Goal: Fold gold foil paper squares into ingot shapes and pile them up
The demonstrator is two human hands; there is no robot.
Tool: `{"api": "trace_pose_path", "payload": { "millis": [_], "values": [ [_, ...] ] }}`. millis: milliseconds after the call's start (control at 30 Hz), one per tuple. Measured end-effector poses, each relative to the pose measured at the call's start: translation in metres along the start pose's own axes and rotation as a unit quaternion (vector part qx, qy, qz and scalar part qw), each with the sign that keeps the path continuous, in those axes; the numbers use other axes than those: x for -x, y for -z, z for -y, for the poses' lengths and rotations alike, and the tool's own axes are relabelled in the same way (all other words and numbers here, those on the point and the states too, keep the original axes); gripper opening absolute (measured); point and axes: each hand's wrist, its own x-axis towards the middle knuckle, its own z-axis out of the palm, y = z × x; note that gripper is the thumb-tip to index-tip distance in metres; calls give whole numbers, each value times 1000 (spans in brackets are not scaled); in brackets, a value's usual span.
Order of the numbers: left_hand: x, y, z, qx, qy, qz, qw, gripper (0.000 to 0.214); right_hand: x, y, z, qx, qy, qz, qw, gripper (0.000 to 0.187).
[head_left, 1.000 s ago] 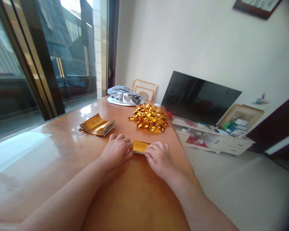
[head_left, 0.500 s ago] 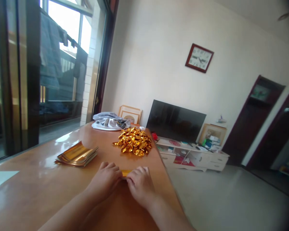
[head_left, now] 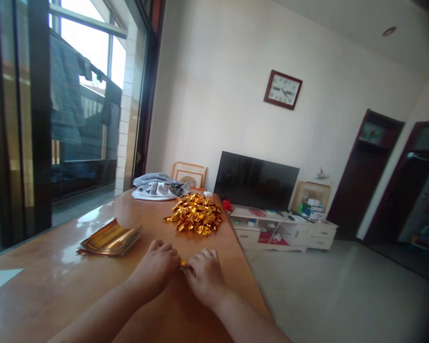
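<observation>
Between my two hands is a small piece of gold foil paper, most of it covered by my fingers. My left hand is closed on its left end, and my right hand pinches the right end. Both hands rest low over the wooden table, close together. Beyond them lies a heap of folded gold foil pieces. To the left is a stack of flat gold foil sheets, its edges slightly curled.
Folded grey and white cloth lies at the table's far end by picture frames. A pale sheet is at the left edge. Past the table's right edge stand a white cabinet and a television.
My hands have drawn slightly closer together, and less of the gold foil paper shows between them. The camera view has shifted a little; the heap and the stack look unchanged.
</observation>
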Motion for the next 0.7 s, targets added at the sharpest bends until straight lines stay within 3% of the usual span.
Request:
{"api": "trace_pose_path", "payload": {
  "millis": [200, 533, 633, 700],
  "values": [
    [6, -5, 12, 58, 14, 15, 998, 22, -1, 4, -6, 7, 4, 13, 1000, 11],
    [22, -22, 32, 164, 69, -5, 984, 22, 0, 1, -28, -70, -3, 47, 996, 11],
    [24, -22, 37, 159, 89, -26, 983, 21, 0, 2, -30, -78, -14, 46, 996, 10],
    [24, -23, 38, 152, 119, -72, 979, 20, 0, 3, -30, -65, -27, 33, 997, 11]
  ]
}}
